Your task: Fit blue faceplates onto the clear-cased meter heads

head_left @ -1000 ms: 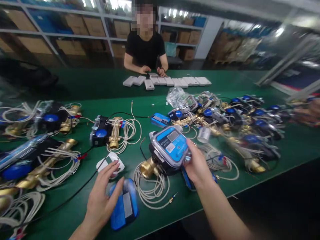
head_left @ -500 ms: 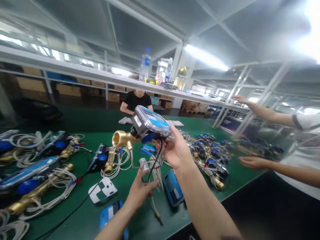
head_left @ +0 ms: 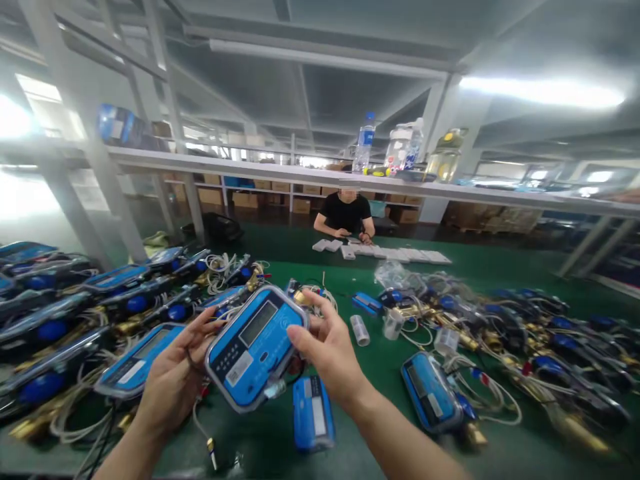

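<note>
My right hand (head_left: 330,347) grips a blue-faced meter (head_left: 263,340) by its right side, thumb on the front and fingers behind. The meter has a grey display and a clear rim, and it tilts above the bench. My left hand (head_left: 175,367) is curled at its left edge, its fingertips partly hidden behind the housing. A dark cable passes by that hand. Below hangs a pale cable with a brass-ended probe (head_left: 212,453). A loose blue display unit (head_left: 313,413) lies beneath my right hand.
Several meters with brass fittings and coiled cables crowd the left (head_left: 135,303) and right (head_left: 500,327). Another blue meter (head_left: 433,393) and a clear plastic cylinder (head_left: 359,331) lie on the green bench. A co-worker (head_left: 345,215) sits opposite behind white parts (head_left: 400,254). Bottles (head_left: 365,143) stand on the overhead shelf (head_left: 280,165).
My view has swung left. The meter has turned so its display faces me, and my left hand has risen from the hanging cables to the meter's left edge.
</note>
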`<state>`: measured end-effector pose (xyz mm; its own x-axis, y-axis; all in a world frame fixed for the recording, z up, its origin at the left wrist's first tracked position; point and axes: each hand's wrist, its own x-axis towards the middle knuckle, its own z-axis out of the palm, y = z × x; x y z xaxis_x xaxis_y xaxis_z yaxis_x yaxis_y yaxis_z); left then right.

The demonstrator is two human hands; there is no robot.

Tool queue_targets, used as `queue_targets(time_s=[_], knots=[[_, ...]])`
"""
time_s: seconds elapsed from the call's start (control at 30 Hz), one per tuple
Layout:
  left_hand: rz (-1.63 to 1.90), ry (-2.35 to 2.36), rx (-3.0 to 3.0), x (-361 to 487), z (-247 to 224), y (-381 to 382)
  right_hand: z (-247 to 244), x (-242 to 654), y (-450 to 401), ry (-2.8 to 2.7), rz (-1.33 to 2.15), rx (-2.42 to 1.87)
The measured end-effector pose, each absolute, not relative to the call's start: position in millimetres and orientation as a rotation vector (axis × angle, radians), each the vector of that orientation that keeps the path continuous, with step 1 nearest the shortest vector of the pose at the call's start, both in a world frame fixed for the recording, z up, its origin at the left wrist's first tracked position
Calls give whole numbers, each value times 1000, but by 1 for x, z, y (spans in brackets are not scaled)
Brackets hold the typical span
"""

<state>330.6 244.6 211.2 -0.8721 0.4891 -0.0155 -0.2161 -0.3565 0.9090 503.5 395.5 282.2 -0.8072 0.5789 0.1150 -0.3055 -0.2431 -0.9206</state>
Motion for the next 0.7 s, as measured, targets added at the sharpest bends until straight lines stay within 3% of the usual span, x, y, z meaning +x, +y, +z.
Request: queue_targets(time_s=[0.2,0.47,0.7], knots=[[2047,1299,714,324,200,207,214,501,366,-1988,1666,-174],[1351,2537,1266,355,184,215,180,491,362,-2006,1533,-263],[1214,2895,1278,376,171,246,164,479,357,-1860,1621,-330]])
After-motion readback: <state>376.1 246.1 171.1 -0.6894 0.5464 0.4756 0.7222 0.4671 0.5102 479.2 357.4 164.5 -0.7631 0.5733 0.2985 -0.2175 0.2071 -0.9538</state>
